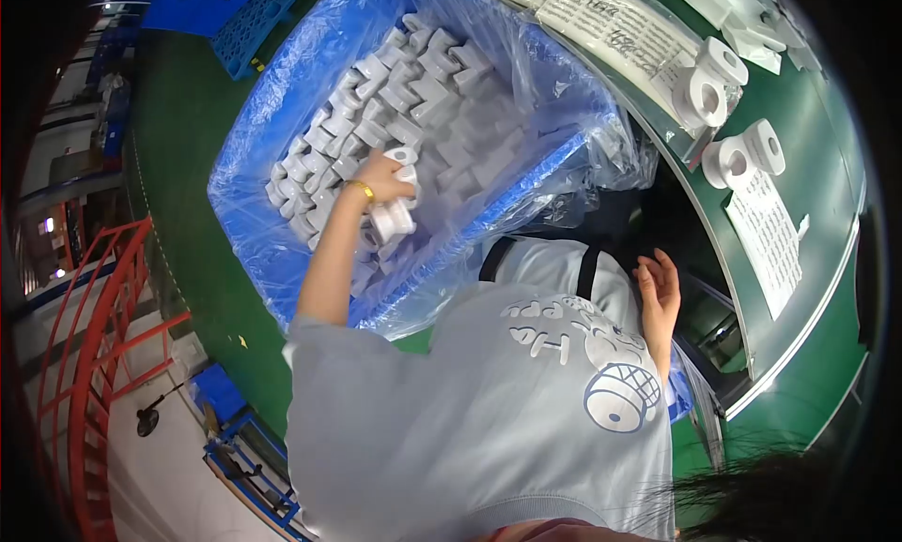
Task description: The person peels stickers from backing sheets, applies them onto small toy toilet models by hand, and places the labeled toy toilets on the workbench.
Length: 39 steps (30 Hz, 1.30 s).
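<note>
Loose hair [752, 493] hangs closest to the camera, then my grey shirt [423, 420]. So my left hand [380, 178] is inside the blue bin [562, 161], nearer its near edge, thumb and fingers moderately spread and wrapped round a white fitting [392, 223]. Long axis runs roughly far-to-near, ring opening upward at the far end; honestly can't tell if it's one piece or two. Right hand's [660, 294] by the tabletop's [827, 147] near edge, fingers loosely parted.

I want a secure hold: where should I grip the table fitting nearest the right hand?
Probably take the fitting by its nearer end's rounded outer wall, the right hand coming from the table's near edge: that curved side lies exposed.
</note>
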Each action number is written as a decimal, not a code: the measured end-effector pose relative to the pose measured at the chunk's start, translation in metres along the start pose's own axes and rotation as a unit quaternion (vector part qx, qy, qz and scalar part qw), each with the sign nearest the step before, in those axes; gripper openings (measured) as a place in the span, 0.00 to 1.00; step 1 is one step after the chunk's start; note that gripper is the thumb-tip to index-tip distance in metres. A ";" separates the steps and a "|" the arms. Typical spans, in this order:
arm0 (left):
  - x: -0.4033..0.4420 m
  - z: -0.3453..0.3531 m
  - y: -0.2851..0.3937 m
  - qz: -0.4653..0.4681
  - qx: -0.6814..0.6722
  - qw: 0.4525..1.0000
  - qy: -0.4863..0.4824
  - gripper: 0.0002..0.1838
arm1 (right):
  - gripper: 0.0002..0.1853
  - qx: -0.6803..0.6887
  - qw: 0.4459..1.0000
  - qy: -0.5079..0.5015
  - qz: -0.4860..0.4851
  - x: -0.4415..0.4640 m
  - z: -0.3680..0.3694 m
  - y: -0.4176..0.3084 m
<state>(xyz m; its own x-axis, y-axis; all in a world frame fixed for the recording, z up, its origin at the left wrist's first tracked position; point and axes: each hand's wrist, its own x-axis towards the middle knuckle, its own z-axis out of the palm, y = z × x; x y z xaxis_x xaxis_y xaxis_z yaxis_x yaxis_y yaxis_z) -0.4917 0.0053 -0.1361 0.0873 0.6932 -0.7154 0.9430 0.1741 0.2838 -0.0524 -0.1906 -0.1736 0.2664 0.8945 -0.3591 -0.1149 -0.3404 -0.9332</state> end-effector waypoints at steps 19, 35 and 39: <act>0.091 0.096 -0.058 -0.168 0.251 0.953 0.027 0.26 | 0.24 -0.040 0.998 0.047 0.024 -0.014 -0.011 0.016; 0.078 0.211 -0.159 -0.250 -0.637 0.728 0.041 0.23 | 0.21 -0.096 0.994 0.032 0.044 -0.010 -0.014 0.024; 0.093 0.209 -0.164 -0.394 -0.699 0.596 0.037 0.25 | 0.20 -0.124 0.991 0.037 0.041 -0.012 -0.015 0.026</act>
<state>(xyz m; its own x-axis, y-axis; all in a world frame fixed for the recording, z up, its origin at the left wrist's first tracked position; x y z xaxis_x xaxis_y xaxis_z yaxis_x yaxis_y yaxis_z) -0.5712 -0.1053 -0.3831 -0.2684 0.0304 -0.9628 -0.5117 0.8423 0.1692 -0.0441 -0.2143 -0.1939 0.3365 0.8402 -0.4252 0.0974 -0.4801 -0.8718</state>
